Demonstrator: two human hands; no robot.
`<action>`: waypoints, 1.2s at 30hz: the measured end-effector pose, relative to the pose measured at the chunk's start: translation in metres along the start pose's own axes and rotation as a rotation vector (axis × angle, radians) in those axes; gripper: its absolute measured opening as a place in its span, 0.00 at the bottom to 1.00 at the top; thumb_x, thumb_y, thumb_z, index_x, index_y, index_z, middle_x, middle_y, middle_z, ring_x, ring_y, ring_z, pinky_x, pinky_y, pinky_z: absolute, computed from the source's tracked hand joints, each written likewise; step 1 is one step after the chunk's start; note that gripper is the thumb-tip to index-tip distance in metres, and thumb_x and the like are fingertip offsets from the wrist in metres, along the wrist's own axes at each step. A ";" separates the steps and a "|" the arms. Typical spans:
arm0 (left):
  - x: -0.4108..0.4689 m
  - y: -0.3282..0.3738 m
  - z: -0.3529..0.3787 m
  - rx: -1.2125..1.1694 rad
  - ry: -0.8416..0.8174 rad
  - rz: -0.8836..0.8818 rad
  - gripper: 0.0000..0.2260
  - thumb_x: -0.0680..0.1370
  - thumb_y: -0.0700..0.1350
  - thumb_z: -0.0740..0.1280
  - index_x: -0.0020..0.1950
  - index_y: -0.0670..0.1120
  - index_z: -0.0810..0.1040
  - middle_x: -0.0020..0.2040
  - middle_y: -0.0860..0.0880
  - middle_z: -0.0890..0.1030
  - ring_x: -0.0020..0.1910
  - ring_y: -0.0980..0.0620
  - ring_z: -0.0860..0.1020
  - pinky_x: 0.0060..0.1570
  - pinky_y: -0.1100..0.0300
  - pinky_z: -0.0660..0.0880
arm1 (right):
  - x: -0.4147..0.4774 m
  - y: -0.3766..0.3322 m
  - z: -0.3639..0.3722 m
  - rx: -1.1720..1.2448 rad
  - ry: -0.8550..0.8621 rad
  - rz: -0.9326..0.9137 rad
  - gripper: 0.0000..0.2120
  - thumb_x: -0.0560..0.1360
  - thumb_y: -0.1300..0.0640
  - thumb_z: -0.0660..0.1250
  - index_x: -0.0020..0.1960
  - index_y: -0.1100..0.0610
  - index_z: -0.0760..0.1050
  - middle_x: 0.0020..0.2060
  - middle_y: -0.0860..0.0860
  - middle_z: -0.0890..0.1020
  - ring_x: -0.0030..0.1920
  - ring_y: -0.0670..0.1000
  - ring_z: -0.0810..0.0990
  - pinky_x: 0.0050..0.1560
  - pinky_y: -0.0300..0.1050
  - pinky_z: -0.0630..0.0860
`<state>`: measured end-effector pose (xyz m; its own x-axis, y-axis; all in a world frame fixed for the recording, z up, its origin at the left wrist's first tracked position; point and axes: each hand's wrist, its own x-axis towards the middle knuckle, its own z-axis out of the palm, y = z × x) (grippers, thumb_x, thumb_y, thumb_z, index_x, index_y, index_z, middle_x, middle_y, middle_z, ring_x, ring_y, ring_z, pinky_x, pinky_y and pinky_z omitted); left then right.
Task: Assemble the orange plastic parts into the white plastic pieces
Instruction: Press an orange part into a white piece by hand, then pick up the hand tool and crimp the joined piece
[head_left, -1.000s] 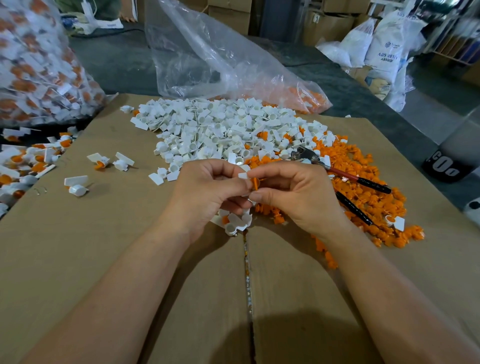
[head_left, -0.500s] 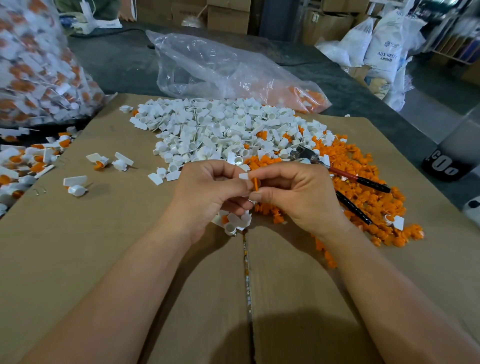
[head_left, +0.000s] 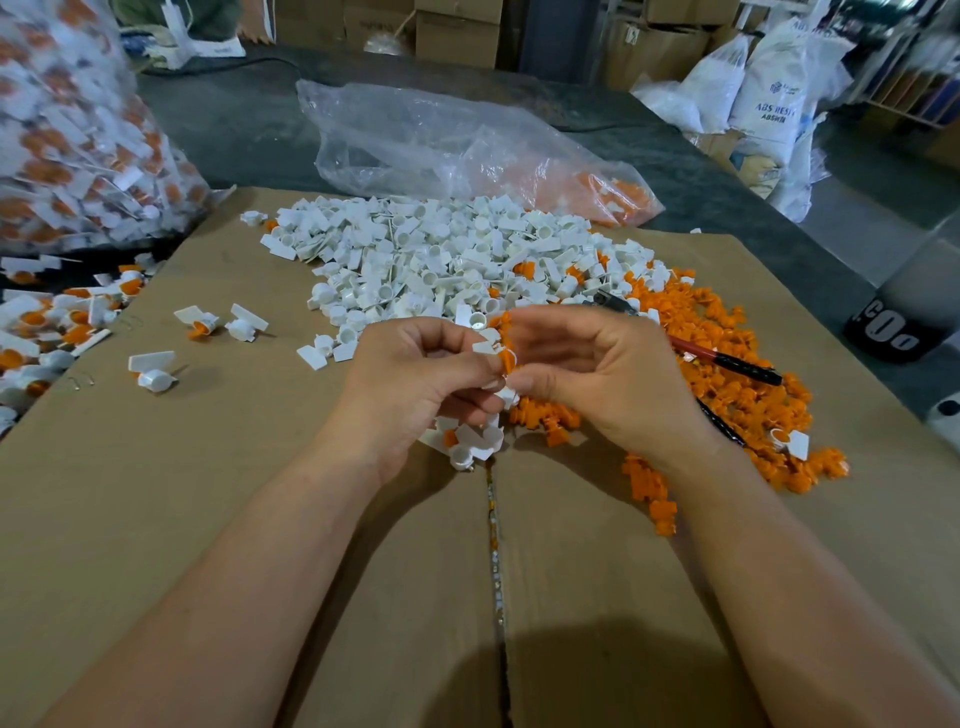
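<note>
Hands meeting above cardboard sheet (head_left: 208, 493) — orange part (head_left: 508, 359) set against white piece (head_left: 506, 397).
Left hand (head_left: 415, 384) curled, pinching the white piece, with spare white pieces (head_left: 470, 444) bunched under its palm; right hand (head_left: 597, 384) pinching the orange part, touching that piece. Behind the fingers: white heap (head_left: 441, 260). To the right: orange heap (head_left: 753, 410) with pliers (head_left: 727, 361) lying on it — assembled pieces (head_left: 52, 322) at the left edge.

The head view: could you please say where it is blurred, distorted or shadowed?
Head view: the full bag at left is blurred; the cardboard edges bow from the wide lens; a shadow darkens its near middle; the left hand on a white piece and right hand on an orange part look sharp.
</note>
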<state>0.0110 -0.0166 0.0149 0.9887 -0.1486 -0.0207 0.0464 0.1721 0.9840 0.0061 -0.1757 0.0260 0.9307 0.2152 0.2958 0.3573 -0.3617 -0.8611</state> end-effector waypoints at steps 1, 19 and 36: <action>0.001 0.000 -0.001 -0.007 0.007 -0.001 0.06 0.69 0.30 0.69 0.36 0.38 0.76 0.25 0.46 0.79 0.22 0.51 0.78 0.23 0.65 0.75 | 0.001 -0.001 -0.008 -0.065 0.052 0.030 0.20 0.60 0.47 0.70 0.52 0.43 0.74 0.46 0.40 0.80 0.47 0.38 0.80 0.49 0.33 0.76; 0.004 -0.003 -0.004 -0.035 -0.010 0.026 0.03 0.70 0.30 0.68 0.39 0.37 0.76 0.27 0.46 0.80 0.24 0.52 0.79 0.25 0.64 0.76 | 0.003 0.036 -0.085 -0.909 -0.106 0.752 0.48 0.59 0.32 0.69 0.73 0.47 0.56 0.72 0.52 0.62 0.71 0.57 0.59 0.69 0.62 0.55; 0.007 -0.003 -0.006 -0.278 0.083 0.040 0.06 0.72 0.31 0.65 0.39 0.40 0.74 0.29 0.48 0.81 0.28 0.53 0.80 0.26 0.65 0.75 | 0.005 0.015 -0.052 -0.818 0.292 0.071 0.21 0.73 0.59 0.67 0.65 0.55 0.68 0.58 0.53 0.74 0.58 0.51 0.70 0.51 0.40 0.61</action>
<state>0.0189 -0.0125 0.0103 0.9983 -0.0583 -0.0087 0.0334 0.4383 0.8982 0.0203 -0.2268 0.0356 0.8956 -0.0333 0.4437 0.1377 -0.9275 -0.3476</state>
